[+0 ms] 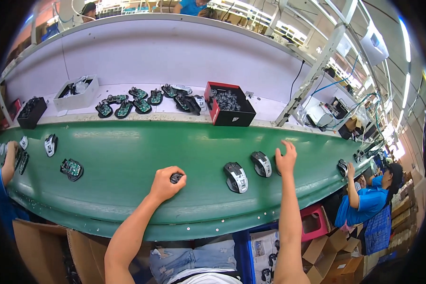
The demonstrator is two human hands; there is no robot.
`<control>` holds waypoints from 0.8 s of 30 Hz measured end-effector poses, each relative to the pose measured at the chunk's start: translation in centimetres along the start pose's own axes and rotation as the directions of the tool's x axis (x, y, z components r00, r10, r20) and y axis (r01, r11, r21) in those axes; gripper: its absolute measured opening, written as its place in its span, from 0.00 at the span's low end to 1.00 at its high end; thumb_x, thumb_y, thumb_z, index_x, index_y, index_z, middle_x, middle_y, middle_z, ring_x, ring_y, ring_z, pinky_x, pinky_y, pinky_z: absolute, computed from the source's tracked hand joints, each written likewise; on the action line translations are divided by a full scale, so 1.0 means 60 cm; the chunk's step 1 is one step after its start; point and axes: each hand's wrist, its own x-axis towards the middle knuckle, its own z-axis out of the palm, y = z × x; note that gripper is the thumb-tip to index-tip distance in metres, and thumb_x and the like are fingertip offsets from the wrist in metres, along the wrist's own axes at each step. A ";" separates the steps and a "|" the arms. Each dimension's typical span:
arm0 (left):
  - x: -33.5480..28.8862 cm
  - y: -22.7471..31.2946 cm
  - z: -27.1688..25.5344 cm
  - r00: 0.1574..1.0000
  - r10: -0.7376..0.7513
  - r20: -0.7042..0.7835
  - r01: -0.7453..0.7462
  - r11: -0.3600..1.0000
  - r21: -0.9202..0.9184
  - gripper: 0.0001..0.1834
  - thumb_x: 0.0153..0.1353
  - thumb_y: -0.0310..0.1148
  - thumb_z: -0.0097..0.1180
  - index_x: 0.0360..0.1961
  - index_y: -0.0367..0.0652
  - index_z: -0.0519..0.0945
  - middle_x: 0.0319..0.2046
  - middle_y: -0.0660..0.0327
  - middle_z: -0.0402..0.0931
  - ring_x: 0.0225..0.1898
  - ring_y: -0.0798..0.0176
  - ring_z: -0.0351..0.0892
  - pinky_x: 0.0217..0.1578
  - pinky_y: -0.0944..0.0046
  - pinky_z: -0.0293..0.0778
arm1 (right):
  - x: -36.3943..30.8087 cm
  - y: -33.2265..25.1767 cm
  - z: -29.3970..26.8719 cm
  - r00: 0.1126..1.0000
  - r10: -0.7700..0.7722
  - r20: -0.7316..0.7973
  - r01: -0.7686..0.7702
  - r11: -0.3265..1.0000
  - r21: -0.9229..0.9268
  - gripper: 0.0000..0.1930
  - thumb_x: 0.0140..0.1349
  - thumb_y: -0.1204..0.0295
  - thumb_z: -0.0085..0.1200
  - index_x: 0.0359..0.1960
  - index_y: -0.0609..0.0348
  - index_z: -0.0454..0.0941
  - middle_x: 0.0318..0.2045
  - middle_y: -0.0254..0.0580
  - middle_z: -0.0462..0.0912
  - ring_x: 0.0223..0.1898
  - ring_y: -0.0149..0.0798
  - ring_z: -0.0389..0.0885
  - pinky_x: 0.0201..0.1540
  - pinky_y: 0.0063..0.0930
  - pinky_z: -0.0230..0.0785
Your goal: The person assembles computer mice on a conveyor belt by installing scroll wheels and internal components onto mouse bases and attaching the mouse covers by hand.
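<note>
Over the middle of the green belt, my left hand (167, 183) is closed, with a small dark part (175, 178) showing between thumb and fingers. Its exact kind is mostly hidden. To the right my right hand (286, 157) reaches over the belt, thumb and fingers apart. A sliver of something dark shows beside its palm, mostly covered by the hand. Left of it lie two computer mice, a black and white mouse (261, 164) close by and a black and silver mouse (235, 177) nearer me.
On the belt's left lie an opened mouse with a green circuit board (71, 169) and a mouse shell (51, 145). The back shelf holds several mouse boards (123, 109), a red and black box (236, 113) of small parts and a white bin (75, 100). Co-workers (369, 199) work at both sides.
</note>
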 end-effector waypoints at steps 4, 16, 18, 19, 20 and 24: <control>0.009 -0.017 0.015 1.000 0.011 0.014 -0.011 1.000 -0.014 0.08 0.52 0.33 0.63 0.29 0.38 0.82 0.28 0.53 0.82 0.30 0.51 0.83 0.34 0.58 0.77 | -0.070 0.160 0.000 0.908 0.191 0.373 -0.266 0.951 0.160 0.28 0.57 0.63 0.65 0.59 0.58 0.75 0.54 0.55 0.79 0.56 0.54 0.78 0.60 0.41 0.68; 0.021 -0.027 -0.024 0.986 0.050 -0.160 -0.050 0.999 0.002 0.09 0.56 0.34 0.63 0.31 0.39 0.83 0.27 0.55 0.84 0.29 0.61 0.84 0.34 0.62 0.78 | -0.069 -0.301 -0.096 0.933 -0.242 0.266 0.039 0.804 0.594 0.28 0.60 0.75 0.54 0.64 0.65 0.68 0.60 0.52 0.73 0.62 0.49 0.71 0.67 0.40 0.59; 0.021 -0.032 -0.043 0.969 -0.112 -0.219 0.091 0.991 -0.103 0.09 0.56 0.35 0.63 0.31 0.39 0.83 0.23 0.57 0.82 0.26 0.65 0.83 0.31 0.63 0.78 | -0.087 -0.392 -0.073 0.831 -0.445 0.333 0.249 0.834 0.492 0.28 0.58 0.73 0.55 0.63 0.60 0.69 0.61 0.58 0.70 0.61 0.61 0.69 0.65 0.49 0.60; 0.020 -0.036 -0.053 0.969 -0.101 -0.227 0.083 0.993 -0.086 0.09 0.56 0.35 0.63 0.31 0.39 0.83 0.23 0.57 0.82 0.26 0.65 0.83 0.31 0.63 0.78 | -0.099 -0.424 -0.052 0.817 -0.453 0.357 0.233 0.825 0.515 0.26 0.58 0.72 0.55 0.61 0.60 0.71 0.58 0.59 0.72 0.62 0.60 0.69 0.66 0.48 0.59; 0.022 -0.039 -0.059 0.954 -0.094 -0.285 0.079 0.995 -0.064 0.10 0.57 0.35 0.63 0.32 0.39 0.83 0.22 0.59 0.82 0.23 0.67 0.82 0.29 0.64 0.77 | -0.109 -0.432 -0.018 0.776 -0.483 0.406 0.238 0.820 0.521 0.27 0.58 0.71 0.55 0.62 0.60 0.70 0.58 0.60 0.72 0.61 0.60 0.69 0.65 0.49 0.60; 0.028 -0.079 -0.087 0.894 -0.167 -0.416 0.158 0.986 -0.056 0.10 0.58 0.36 0.63 0.31 0.38 0.84 0.21 0.59 0.82 0.20 0.67 0.81 0.24 0.65 0.77 | -0.182 -0.442 0.101 0.757 -0.508 0.411 0.279 0.820 0.499 0.29 0.57 0.65 0.60 0.62 0.54 0.71 0.59 0.55 0.69 0.60 0.61 0.65 0.63 0.52 0.60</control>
